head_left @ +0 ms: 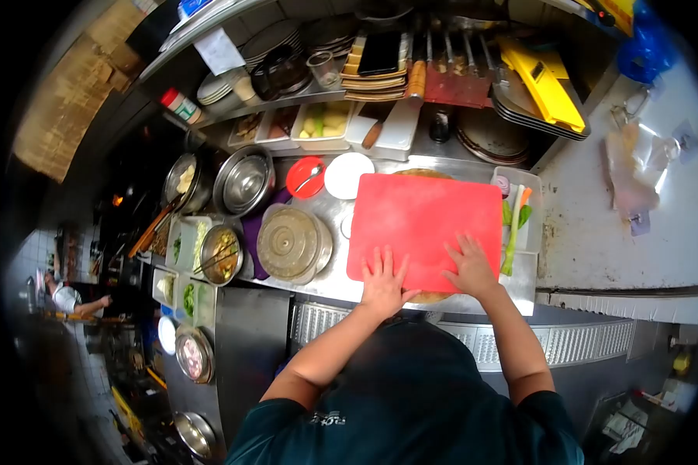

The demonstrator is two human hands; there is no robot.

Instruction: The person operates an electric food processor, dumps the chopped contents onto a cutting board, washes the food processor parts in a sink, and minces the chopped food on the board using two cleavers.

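Observation:
A red cutting board (430, 221) lies flat on the steel counter, on top of a round brown board (425, 173) that shows only at its edges. My left hand (383, 285) rests on the board's near left corner with its fingers spread. Near the right front edge, my right hand (473, 268) lies on the same board, fingers also apart. Neither hand holds anything. Left of the board stand a lidded round container (291, 242), a white plate (349, 176) and a red dish (305, 177) with a spoon in it.
At the right a clear tray (529, 180) holds celery, a carrot and an onion. Metal bowls (243, 181) and food tubs stand left. A shelf above carries a cleaver (395, 126), plates and a yellow slicer (543, 85). Another person (68, 298) is far left.

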